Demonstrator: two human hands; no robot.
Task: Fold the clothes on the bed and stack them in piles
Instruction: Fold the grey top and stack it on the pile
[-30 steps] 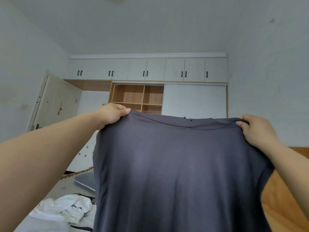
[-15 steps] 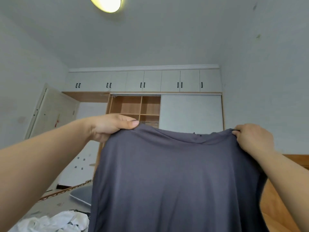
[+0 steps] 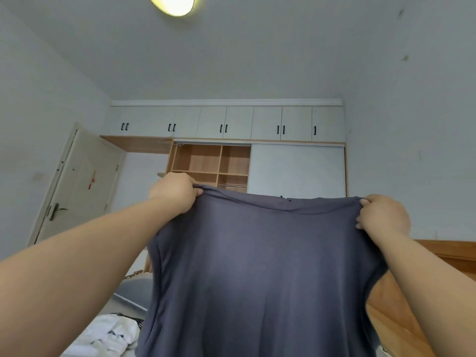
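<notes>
Count: one grey garment (image 3: 257, 266), one white garment (image 3: 108, 336), two hands, left hand (image 3: 177, 191) and right hand (image 3: 381, 215), one ceiling lamp (image 3: 172, 3), one door (image 3: 79, 184).

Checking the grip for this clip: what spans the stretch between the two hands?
In the head view, the grey shirt's top edge runs between the left hand and the right hand, each gripping a corner.

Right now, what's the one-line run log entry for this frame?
stage: shirt held up, unfolded | left hand: grips grey shirt top edge | right hand: grips opposite corner | white clothes: unfolded on bed
</notes>
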